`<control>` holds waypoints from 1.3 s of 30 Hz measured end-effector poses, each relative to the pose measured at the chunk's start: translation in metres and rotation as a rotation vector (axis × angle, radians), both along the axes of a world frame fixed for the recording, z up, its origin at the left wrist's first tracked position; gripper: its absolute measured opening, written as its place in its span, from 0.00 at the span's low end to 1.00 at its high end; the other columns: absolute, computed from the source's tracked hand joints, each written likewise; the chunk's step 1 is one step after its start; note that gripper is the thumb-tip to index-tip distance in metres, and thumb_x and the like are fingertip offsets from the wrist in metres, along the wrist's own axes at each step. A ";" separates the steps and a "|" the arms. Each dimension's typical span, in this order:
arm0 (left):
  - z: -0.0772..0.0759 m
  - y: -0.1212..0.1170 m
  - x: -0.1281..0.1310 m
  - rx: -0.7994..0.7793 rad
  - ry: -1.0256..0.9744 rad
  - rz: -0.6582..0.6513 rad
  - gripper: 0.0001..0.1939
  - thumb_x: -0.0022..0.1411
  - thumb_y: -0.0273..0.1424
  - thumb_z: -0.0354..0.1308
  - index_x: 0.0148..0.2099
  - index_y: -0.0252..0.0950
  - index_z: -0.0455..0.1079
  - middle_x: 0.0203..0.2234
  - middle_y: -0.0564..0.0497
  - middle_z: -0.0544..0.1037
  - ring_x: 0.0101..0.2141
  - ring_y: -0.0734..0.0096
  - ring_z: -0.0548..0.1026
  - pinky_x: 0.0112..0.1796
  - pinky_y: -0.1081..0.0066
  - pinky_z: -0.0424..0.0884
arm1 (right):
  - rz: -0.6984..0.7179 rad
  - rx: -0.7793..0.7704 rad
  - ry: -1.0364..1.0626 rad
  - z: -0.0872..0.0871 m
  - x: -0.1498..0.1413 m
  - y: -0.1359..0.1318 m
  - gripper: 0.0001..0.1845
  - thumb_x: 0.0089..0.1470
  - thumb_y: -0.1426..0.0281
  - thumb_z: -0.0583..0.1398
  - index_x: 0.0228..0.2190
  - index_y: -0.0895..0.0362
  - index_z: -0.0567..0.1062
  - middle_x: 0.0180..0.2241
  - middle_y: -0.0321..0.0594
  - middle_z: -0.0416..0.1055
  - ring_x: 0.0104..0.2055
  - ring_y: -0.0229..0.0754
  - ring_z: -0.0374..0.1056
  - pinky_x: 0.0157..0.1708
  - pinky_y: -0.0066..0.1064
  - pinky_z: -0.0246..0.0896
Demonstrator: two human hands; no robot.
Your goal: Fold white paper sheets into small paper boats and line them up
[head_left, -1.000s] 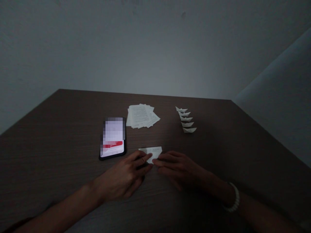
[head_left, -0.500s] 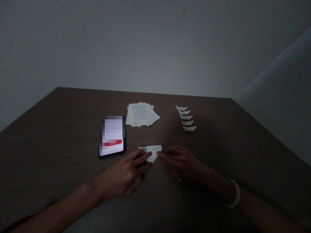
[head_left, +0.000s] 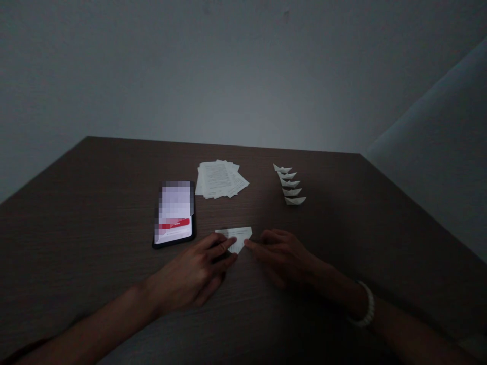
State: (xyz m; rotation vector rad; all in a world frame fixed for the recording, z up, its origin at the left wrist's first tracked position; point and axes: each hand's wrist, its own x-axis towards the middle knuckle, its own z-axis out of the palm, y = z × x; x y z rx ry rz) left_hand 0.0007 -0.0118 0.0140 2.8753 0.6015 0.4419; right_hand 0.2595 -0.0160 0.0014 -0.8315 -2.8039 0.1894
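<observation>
A small folded white paper (head_left: 235, 236) lies flat on the dark wooden table (head_left: 95, 203) just in front of me. My left hand (head_left: 192, 276) rests on the table with its fingers stretched out, fingertips pressing the paper's left lower edge. My right hand (head_left: 283, 256), a white bead bracelet on its wrist, lies opposite with fingers extended, its fingertips touching the paper's right lower corner. Neither hand lifts the paper.
A lit phone (head_left: 174, 213) lies to the left of the folded paper. A loose stack of printed sheets (head_left: 220, 179) sits behind it. Several small folded paper boats (head_left: 289, 184) stand in a row at the back right. A grey wall rises behind the table.
My right hand's fingertips slid a little to the right along the paper's lower edge; the left hand has barely moved. The view shifted slightly.
</observation>
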 end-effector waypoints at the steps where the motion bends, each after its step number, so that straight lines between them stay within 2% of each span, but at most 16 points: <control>1: 0.000 0.000 0.000 0.009 0.007 -0.002 0.19 0.61 0.23 0.49 0.53 0.30 0.70 0.54 0.40 0.70 0.54 0.54 0.65 0.51 0.57 0.66 | 0.025 -0.014 -0.005 0.000 -0.002 -0.001 0.28 0.52 0.72 0.57 0.55 0.64 0.62 0.36 0.45 0.70 0.36 0.43 0.61 0.36 0.34 0.60; 3: 0.000 0.000 0.001 0.022 0.025 -0.012 0.19 0.61 0.23 0.49 0.53 0.30 0.69 0.54 0.40 0.71 0.54 0.54 0.66 0.50 0.58 0.67 | 0.031 -0.024 -0.013 0.002 -0.003 -0.002 0.26 0.54 0.72 0.56 0.54 0.62 0.63 0.35 0.43 0.69 0.35 0.42 0.61 0.34 0.33 0.60; 6: -0.001 -0.001 0.000 0.016 0.018 -0.005 0.19 0.60 0.22 0.50 0.54 0.29 0.69 0.54 0.39 0.71 0.54 0.54 0.66 0.51 0.57 0.67 | -0.074 0.017 -0.036 0.003 0.001 0.001 0.24 0.54 0.75 0.54 0.54 0.58 0.66 0.32 0.42 0.68 0.34 0.42 0.60 0.33 0.33 0.58; 9: -0.003 -0.001 -0.002 -0.024 -0.023 0.020 0.20 0.59 0.22 0.51 0.54 0.31 0.69 0.55 0.40 0.69 0.55 0.53 0.65 0.51 0.56 0.67 | -0.144 0.042 -0.043 0.003 0.006 0.005 0.23 0.54 0.77 0.54 0.53 0.59 0.67 0.31 0.43 0.68 0.35 0.44 0.60 0.34 0.34 0.58; 11: -0.004 0.000 -0.002 -0.077 -0.055 0.026 0.20 0.59 0.23 0.51 0.53 0.32 0.70 0.55 0.41 0.70 0.56 0.54 0.64 0.52 0.55 0.67 | -0.168 0.019 0.018 0.002 0.006 0.007 0.21 0.55 0.77 0.54 0.51 0.60 0.69 0.30 0.43 0.68 0.36 0.44 0.61 0.34 0.34 0.59; 14: -0.005 0.002 -0.003 -0.142 -0.109 0.039 0.18 0.60 0.23 0.50 0.51 0.33 0.71 0.52 0.43 0.73 0.54 0.58 0.67 0.52 0.57 0.68 | -0.240 -0.029 0.168 0.001 0.000 0.010 0.12 0.56 0.76 0.55 0.42 0.60 0.72 0.29 0.42 0.69 0.36 0.43 0.62 0.34 0.33 0.59; 16: -0.005 0.003 -0.003 -0.150 -0.145 0.048 0.16 0.61 0.23 0.50 0.49 0.32 0.72 0.50 0.43 0.74 0.52 0.60 0.69 0.51 0.59 0.70 | -0.300 -0.034 0.243 0.001 -0.008 0.013 0.09 0.55 0.75 0.57 0.40 0.59 0.72 0.30 0.42 0.71 0.37 0.44 0.62 0.36 0.34 0.60; 21: -0.007 0.001 -0.003 -0.090 -0.187 0.049 0.15 0.62 0.24 0.49 0.47 0.31 0.73 0.45 0.43 0.77 0.48 0.61 0.73 0.49 0.61 0.72 | -0.339 -0.050 0.262 0.001 -0.026 0.019 0.15 0.52 0.67 0.63 0.42 0.57 0.71 0.42 0.43 0.70 0.44 0.46 0.62 0.45 0.39 0.60; 25: -0.013 0.002 0.000 -0.030 -0.232 0.083 0.12 0.65 0.24 0.49 0.45 0.32 0.73 0.42 0.44 0.78 0.45 0.63 0.75 0.46 0.62 0.74 | -0.402 -0.084 0.209 0.002 -0.035 0.024 0.19 0.49 0.64 0.66 0.42 0.56 0.72 0.43 0.42 0.68 0.45 0.46 0.62 0.47 0.39 0.59; 29: -0.020 0.004 0.006 -0.039 -0.245 0.227 0.11 0.68 0.27 0.48 0.40 0.32 0.72 0.35 0.45 0.78 0.38 0.64 0.76 0.39 0.64 0.75 | -0.389 -0.114 0.119 0.007 -0.038 0.029 0.22 0.48 0.63 0.67 0.45 0.55 0.72 0.41 0.41 0.68 0.44 0.45 0.63 0.44 0.37 0.59; 31: -0.022 0.006 0.009 -0.027 -0.220 0.288 0.10 0.67 0.29 0.49 0.41 0.32 0.71 0.36 0.43 0.77 0.39 0.62 0.75 0.39 0.62 0.75 | -0.380 -0.121 0.085 0.010 -0.039 0.031 0.21 0.48 0.62 0.67 0.43 0.56 0.72 0.39 0.40 0.69 0.42 0.45 0.63 0.42 0.36 0.59; 35: -0.022 0.008 0.009 0.033 -0.185 0.355 0.10 0.65 0.31 0.53 0.46 0.32 0.69 0.44 0.42 0.75 0.47 0.55 0.71 0.46 0.54 0.72 | -0.383 -0.138 0.070 0.013 -0.040 0.034 0.17 0.47 0.62 0.68 0.36 0.56 0.73 0.36 0.39 0.70 0.40 0.43 0.63 0.39 0.33 0.57; 39: -0.022 0.008 0.009 0.040 -0.167 0.378 0.10 0.64 0.32 0.53 0.45 0.32 0.68 0.45 0.42 0.75 0.48 0.55 0.70 0.47 0.55 0.72 | -0.387 -0.163 0.045 0.016 -0.042 0.035 0.16 0.47 0.62 0.68 0.36 0.56 0.73 0.34 0.38 0.70 0.38 0.42 0.63 0.36 0.31 0.55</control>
